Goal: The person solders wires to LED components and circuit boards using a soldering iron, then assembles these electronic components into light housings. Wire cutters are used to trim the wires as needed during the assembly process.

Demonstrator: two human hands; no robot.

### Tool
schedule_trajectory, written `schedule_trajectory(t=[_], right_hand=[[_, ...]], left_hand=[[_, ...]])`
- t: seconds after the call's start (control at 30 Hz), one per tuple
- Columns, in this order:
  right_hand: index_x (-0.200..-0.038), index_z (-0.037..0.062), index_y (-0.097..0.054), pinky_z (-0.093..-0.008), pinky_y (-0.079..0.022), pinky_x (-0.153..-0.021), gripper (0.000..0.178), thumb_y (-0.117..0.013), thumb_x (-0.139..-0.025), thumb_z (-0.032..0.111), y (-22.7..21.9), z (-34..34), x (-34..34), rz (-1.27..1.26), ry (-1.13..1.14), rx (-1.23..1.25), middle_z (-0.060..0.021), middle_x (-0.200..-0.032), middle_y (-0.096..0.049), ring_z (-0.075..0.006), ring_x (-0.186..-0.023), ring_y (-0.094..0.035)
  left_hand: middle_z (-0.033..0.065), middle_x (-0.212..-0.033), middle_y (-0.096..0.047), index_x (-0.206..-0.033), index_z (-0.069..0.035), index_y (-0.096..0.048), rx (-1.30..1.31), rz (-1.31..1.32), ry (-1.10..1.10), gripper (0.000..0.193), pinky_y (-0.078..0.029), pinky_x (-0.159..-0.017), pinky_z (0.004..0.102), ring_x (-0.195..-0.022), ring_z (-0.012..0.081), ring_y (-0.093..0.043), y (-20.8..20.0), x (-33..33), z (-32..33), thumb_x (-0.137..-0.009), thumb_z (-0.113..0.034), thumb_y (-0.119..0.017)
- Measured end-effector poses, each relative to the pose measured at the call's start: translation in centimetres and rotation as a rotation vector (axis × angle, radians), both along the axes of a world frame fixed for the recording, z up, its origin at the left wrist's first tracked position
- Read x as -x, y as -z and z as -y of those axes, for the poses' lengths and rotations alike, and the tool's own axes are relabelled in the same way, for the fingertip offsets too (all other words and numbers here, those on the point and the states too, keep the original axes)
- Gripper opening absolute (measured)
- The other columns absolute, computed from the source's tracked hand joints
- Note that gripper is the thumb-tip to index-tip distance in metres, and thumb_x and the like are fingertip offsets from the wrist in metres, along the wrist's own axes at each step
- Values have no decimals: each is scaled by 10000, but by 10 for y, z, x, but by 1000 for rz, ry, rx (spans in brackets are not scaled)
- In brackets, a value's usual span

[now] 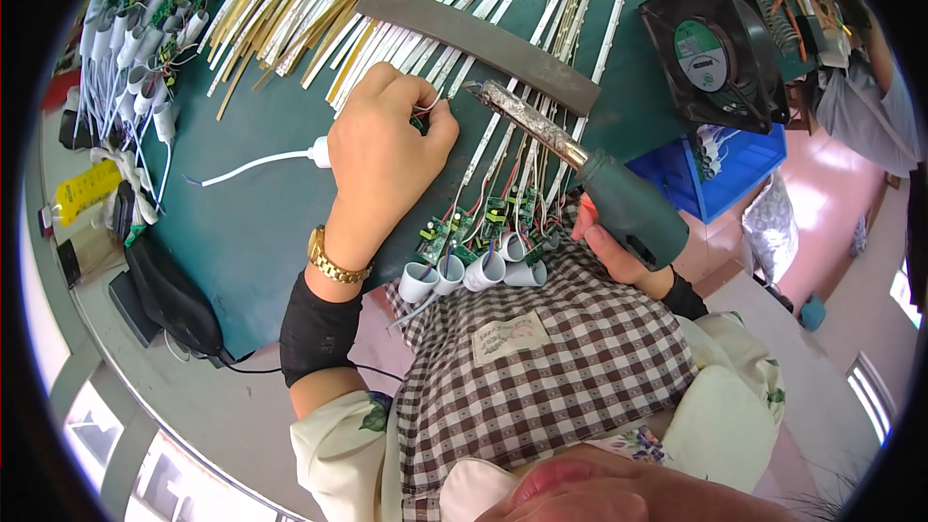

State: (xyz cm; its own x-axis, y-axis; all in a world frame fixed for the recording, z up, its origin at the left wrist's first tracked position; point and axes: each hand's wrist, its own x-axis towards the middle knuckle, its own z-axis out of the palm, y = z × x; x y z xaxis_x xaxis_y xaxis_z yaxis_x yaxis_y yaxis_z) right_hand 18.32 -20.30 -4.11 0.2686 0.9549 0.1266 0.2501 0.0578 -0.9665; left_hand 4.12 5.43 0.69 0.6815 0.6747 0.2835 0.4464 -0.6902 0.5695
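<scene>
My left hand (385, 150) is curled on the green table (261, 222), pinching a small green circuit board with thin wires (422, 120) against the end of a white LED strip (480, 153). My right hand (611, 253) grips the dark green handle of a soldering iron (580, 169). The iron's crusted metal tip (476, 89) points left, a short way from my left fingertips. A gold watch sits on my left wrist.
Many white and yellow LED strips (319, 0) lie fanned under a grey bar (478, 43). Several small boards with white caps (474, 266) lie at the table edge. Wired caps (135, 48) are piled far left. A black fan (715, 48) and blue bin (725, 169) stand right.
</scene>
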Motion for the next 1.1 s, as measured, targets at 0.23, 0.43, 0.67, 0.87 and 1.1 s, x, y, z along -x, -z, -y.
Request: schedule_trajectory(t=[0.23, 0.43, 0.67, 0.87, 1.1], right_hand=[[-994, -9, -658, -341, -536, -665, 279, -709, -721, 19, -15, -11, 9, 101, 113, 107, -138, -925, -674, -303, -788, -662], [-982, -3, -662, -321, -537, -654, 275, -715, -715, 33, -21, -14, 5, 119, 67, 101, -136, -930, -674, -294, -769, -665], [-978, 10, -668, -327, -545, -682, 269, -716, -715, 39, -15, -6, 9, 229, 86, 77, -133, -919, -680, -291, -787, -668], [-1009, -5, -610, -304, -503, -677, 219, -651, -806, 68, -20, -11, 12, 96, 77, 94, -98, -864, -626, -218, -754, -612], [-1035, -11, -554, -273, -462, -659, 209, -603, -900, 140, -18, -10, 12, 10, 55, 113, -64, -793, -573, -138, -712, -555]], left_hand=[[43, -724, -553, -690, -80, -632, 2, 9, 7, 89, -439, -513, 359, -612, 236, -570, 1, 2, 0, -700, -108, -715], [41, -724, -557, -688, -78, -634, -12, 6, 7, 84, -447, -515, 350, -617, 231, -578, 0, 2, 0, -700, -108, -713], [35, -722, -560, -686, -80, -636, -11, 4, 1, 84, -445, -512, 347, -617, 224, -581, -1, 3, 1, -698, -109, -714], [35, -719, -557, -683, -82, -631, -13, 19, -4, 89, -442, -511, 343, -616, 219, -579, 0, 4, 2, -695, -110, -714], [35, -712, -550, -680, -84, -627, -35, 31, 6, 91, -435, -510, 348, -613, 224, -570, 1, 3, 1, -689, -109, -714]])
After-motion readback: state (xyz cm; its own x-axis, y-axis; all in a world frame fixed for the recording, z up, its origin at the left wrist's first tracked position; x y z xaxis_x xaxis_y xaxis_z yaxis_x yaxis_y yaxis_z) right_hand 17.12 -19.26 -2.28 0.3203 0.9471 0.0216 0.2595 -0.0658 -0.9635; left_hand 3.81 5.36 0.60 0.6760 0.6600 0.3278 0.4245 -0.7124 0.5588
